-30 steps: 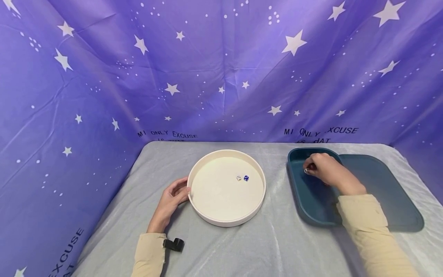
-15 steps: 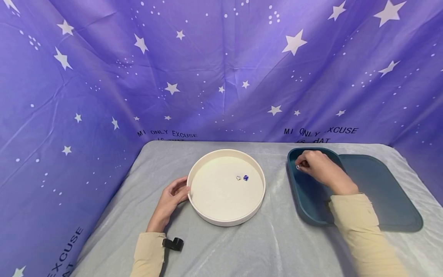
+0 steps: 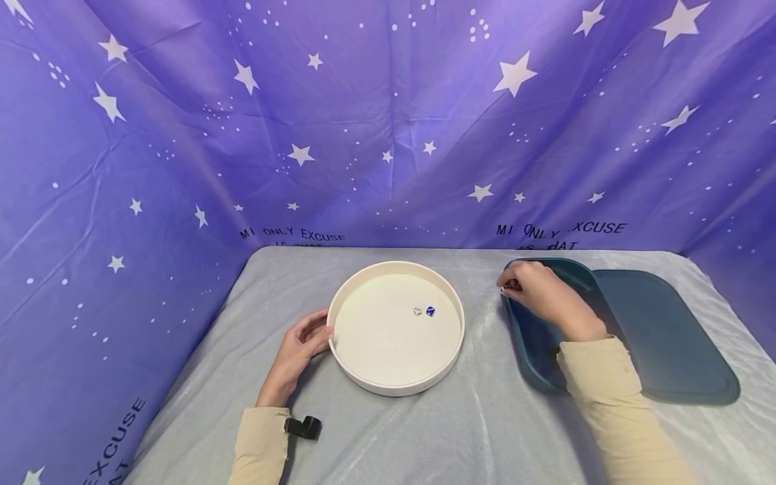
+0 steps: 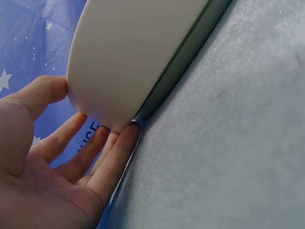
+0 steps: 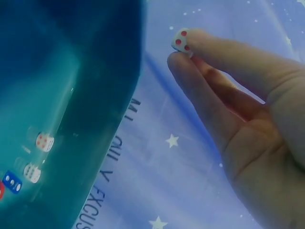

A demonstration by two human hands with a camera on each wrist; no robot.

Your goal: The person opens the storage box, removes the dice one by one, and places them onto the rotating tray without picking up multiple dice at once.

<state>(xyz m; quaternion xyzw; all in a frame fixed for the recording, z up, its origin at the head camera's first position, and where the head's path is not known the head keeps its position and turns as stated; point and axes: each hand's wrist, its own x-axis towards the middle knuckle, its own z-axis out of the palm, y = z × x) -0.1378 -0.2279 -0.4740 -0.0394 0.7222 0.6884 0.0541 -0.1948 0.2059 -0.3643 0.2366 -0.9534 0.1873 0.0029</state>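
Note:
My left hand [image 3: 301, 343] holds the left side of a round cream tray [image 3: 388, 350]. In the left wrist view its thumb is at the rim and its fingers [image 4: 114, 167] lie along the outer wall down to the base. A white die [image 3: 417, 311] and a blue die [image 3: 431, 312] lie in that tray, right of its middle. My right hand [image 3: 545, 296] pinches a white die [image 5: 181, 40] with red pips between thumb and fingertips, over the left rim of a dark teal box [image 3: 533, 369]. Several dice, among them a blue die [image 5: 12, 182], lie inside the box.
A flat teal lid-like panel [image 3: 673, 337] lies beside the box on the right. Grey cloth [image 3: 479, 431] covers the table. A purple star-printed curtain [image 3: 388, 121] stands behind and to the left. A black wrist camera [image 3: 312, 428] sits at the left sleeve.
My right hand has moved left, from over the inside of the teal box to its left rim, carrying the white die. The left hand and the round tray stay in place.

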